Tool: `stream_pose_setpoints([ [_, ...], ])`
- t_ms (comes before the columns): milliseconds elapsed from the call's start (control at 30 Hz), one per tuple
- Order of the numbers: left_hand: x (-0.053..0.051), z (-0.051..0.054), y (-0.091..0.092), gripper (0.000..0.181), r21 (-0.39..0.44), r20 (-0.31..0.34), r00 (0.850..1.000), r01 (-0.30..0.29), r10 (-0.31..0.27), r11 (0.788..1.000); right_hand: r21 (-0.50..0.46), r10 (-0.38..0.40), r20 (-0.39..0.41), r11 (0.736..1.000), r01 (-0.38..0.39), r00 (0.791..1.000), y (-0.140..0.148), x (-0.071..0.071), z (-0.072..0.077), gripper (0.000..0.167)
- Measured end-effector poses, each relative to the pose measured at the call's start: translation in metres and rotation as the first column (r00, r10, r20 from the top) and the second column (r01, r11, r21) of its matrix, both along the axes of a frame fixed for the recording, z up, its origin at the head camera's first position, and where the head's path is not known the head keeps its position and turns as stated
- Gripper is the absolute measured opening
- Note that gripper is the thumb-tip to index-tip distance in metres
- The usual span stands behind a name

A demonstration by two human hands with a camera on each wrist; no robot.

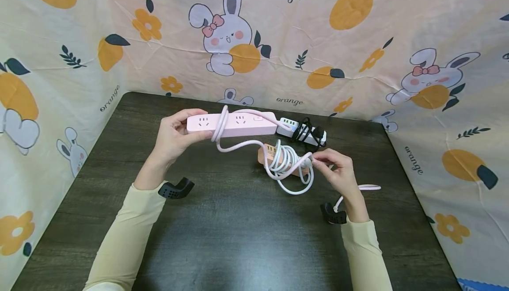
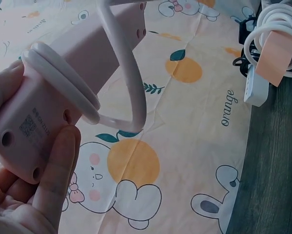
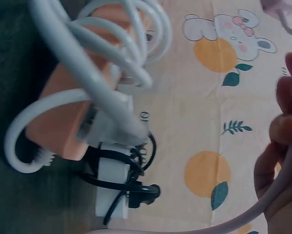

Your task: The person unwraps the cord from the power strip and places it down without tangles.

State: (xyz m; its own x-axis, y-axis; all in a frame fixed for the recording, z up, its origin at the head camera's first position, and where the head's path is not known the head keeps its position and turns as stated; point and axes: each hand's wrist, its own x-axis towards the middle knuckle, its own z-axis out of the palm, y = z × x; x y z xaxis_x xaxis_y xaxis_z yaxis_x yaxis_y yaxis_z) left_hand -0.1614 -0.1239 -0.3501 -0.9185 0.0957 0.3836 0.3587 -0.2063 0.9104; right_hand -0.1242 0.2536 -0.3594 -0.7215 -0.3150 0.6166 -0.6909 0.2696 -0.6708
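Note:
My left hand (image 1: 172, 134) grips the left end of a pink power strip (image 1: 254, 125), raised above the table. The strip's pink cord (image 1: 242, 144) loops round its body near the middle and runs in a slack curve to my right hand (image 1: 338, 169). There the thumb and fingers pinch the cord, and its free part (image 1: 369, 187) trails past the right wrist. In the left wrist view the strip's underside (image 2: 43, 122) shows, with two turns of cord (image 2: 63, 83) round it. The right wrist view shows the cord (image 3: 277, 195) crossing the right hand (image 3: 287, 170).
An orange power strip (image 1: 263, 156) wrapped in its white cord (image 1: 296, 189) lies at table middle, behind the pink cord. A white power strip (image 1: 288, 125) bound with a black cord (image 1: 304, 129) lies beyond it. A printed cloth (image 1: 278, 39) hangs behind the dark table (image 1: 222, 238).

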Motion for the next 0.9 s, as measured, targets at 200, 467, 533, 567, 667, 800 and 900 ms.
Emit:
stream_pose_setpoints([
  [200, 0.001, 0.002, 0.001, 0.041, 0.006, -0.001, 1.000, 0.004, -0.004, 1.000, 0.138, 0.017, 0.079, 0.990, -0.028, 0.997, -0.002, 0.001, -0.009, 0.014],
  [467, 0.003, 0.005, 0.001, 0.040, 0.009, -0.009, 1.000, 0.002, -0.002, 1.000, 0.217, 0.057, 0.074, 0.973, -0.071, 0.996, -0.007, 0.000, -0.029, 0.021],
  [533, 0.003, 0.005, 0.002, 0.040, 0.012, -0.007, 1.000, 0.005, -0.005, 1.000, 0.232, 0.044, 0.056, 0.971, -0.056, 0.997, -0.006, -0.001, -0.041, 0.022],
  [567, 0.004, 0.005, 0.002, 0.041, 0.013, -0.007, 1.000, 0.006, -0.006, 1.000, 0.241, 0.032, 0.048, 0.970, -0.043, 0.998, -0.005, -0.002, -0.046, 0.022],
  [667, 0.004, 0.004, 0.002, 0.041, 0.013, -0.004, 1.000, 0.005, -0.005, 1.000, 0.271, 0.000, 0.019, 0.963, -0.005, 1.000, -0.002, -0.006, -0.063, 0.024],
  [800, 0.005, 0.003, 0.003, 0.041, 0.003, 0.000, 1.000, -0.004, 0.004, 1.000, 0.318, -0.004, -0.025, 0.948, 0.012, 1.000, -0.001, -0.007, -0.073, 0.019],
  [900, 0.006, 0.003, 0.003, 0.041, -0.002, 0.006, 1.000, -0.006, 0.006, 1.000, 0.361, 0.011, -0.067, 0.932, 0.014, 0.998, -0.003, -0.005, -0.075, 0.017],
])
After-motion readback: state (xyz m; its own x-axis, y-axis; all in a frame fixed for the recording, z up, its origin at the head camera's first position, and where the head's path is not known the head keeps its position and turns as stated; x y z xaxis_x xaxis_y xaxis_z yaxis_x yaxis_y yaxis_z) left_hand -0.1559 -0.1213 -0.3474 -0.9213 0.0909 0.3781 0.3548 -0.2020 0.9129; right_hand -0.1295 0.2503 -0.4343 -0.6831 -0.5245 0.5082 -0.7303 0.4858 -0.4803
